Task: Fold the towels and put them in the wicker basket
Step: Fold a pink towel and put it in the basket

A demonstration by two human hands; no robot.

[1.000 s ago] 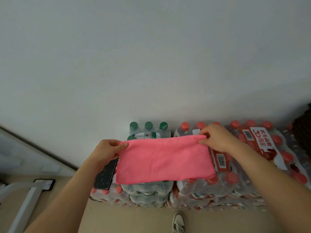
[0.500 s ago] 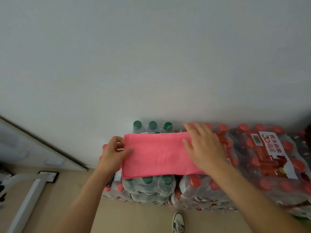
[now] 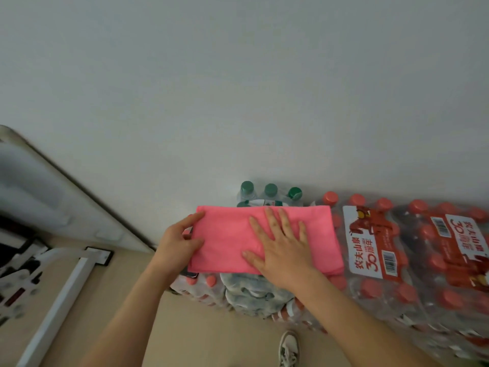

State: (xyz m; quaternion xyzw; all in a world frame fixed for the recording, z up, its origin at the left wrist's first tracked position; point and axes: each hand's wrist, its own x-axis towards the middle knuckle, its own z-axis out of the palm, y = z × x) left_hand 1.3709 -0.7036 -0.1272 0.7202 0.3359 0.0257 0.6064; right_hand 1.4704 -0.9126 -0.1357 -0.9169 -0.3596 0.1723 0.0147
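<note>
One pink towel (image 3: pixel 227 239) lies folded in a long rectangle on top of the water bottle packs (image 3: pixel 370 287), which stand on the floor (image 3: pixel 198 335) against the wall (image 3: pixel 238 88). Two hands are on it. The right hand (image 3: pixel 283 250) lies flat on the middle of the towel, its fingers (image 3: pixel 270 221) straight and spread apart, and holds nothing. The left hand (image 3: pixel 178 243) holds the left short edge: the thumb rests on top, the index finger reaches to the far corner, and the other fingers are hidden below. Three green caps (image 3: pixel 270 189) stand in a row just behind the towel. To its right are many red caps and two red-and-white labels (image 3: pixel 370 242). One shoe (image 3: pixel 288 350) shows on the floor below.
</note>
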